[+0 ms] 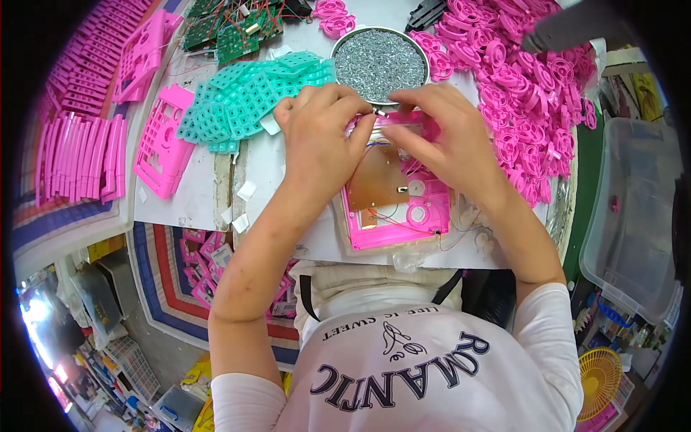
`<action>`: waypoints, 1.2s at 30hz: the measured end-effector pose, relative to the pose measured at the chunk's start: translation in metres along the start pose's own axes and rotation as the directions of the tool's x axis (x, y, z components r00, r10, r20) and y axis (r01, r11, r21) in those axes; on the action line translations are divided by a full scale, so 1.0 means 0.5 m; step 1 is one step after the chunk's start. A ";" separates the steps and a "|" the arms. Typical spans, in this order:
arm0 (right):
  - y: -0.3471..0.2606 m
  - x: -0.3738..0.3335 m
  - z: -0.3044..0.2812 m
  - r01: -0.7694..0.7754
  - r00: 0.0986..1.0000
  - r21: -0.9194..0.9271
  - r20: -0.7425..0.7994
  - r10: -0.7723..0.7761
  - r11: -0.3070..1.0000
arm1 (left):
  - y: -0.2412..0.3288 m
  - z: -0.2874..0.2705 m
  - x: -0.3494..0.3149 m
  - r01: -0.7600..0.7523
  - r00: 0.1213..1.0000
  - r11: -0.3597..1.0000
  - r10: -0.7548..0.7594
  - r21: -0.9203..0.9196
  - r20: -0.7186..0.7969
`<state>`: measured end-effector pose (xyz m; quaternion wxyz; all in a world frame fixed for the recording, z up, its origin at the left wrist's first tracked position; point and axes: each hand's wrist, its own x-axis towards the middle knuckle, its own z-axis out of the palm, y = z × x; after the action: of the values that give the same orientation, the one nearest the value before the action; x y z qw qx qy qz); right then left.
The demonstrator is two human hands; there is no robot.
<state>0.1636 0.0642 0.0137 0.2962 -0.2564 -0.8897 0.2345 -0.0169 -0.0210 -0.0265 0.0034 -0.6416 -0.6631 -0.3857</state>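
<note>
On the table before me lies a pink plastic case [396,234], its inside facing up, with a brown circuit board [378,180] and thin wires in it. My left hand [324,133] is closed in a pinch at the case's far edge. Beside its fingertips sits a small shiny piece [380,112], too small to name; whether the hand grips it is unclear. My right hand [453,140] reaches in from the other side, thumb and forefinger apart around the same edge. Just beyond both hands stands a round tin [428,72] full of small metal screws.
Turquoise rubber keypad sheets [248,93] lie to the left, near a pink front panel [162,140]. Green circuit boards [237,32] are piled at the back. Pink ring-shaped parts [504,93] heap up at right. A clear plastic bin [630,230] stands beyond the table's right edge.
</note>
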 end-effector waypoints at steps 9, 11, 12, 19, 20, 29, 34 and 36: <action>0.030 0.006 0.025 0.160 0.985 0.149 -0.080 -0.150 0.976 | 0.030 -0.035 -0.004 0.191 0.974 0.920 -0.134 -0.342 0.183; 0.031 0.003 0.022 0.194 0.979 0.155 -0.095 -0.181 0.969 | 0.016 -0.025 -0.006 0.226 0.967 0.876 -0.147 -0.426 0.210; 0.029 0.000 0.019 0.199 0.978 0.161 -0.090 -0.186 0.967 | 0.010 -0.022 -0.008 0.245 0.963 0.853 -0.156 -0.462 0.222; 0.005 -0.046 -0.006 0.048 0.999 0.126 -0.025 -0.045 0.991 | 0.026 -0.023 -0.022 0.155 0.987 0.942 -0.134 -0.298 0.091; 0.001 -0.048 -0.007 0.050 0.999 0.122 -0.015 -0.048 0.991 | 0.025 -0.019 -0.024 0.100 0.995 0.956 -0.090 -0.275 0.049; 0.015 -0.033 -0.027 0.150 0.988 -0.047 0.053 -0.147 0.988 | 0.019 -0.023 -0.039 -0.219 0.976 0.963 0.215 -0.155 -0.044; 0.018 0.016 -0.020 -0.138 0.986 0.294 -0.046 0.158 0.946 | 0.028 -0.024 -0.033 -0.057 0.998 0.942 0.061 -0.332 0.000; 0.033 0.091 0.039 -0.145 0.976 0.433 -0.088 0.201 0.890 | 0.030 -0.019 -0.041 0.063 0.997 0.902 -0.041 -0.428 0.059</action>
<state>0.1247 0.0986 0.0087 0.3803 -0.2790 -0.7696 0.4305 -0.0051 -0.0450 -0.0225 -0.1642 -0.6179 -0.5787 -0.5063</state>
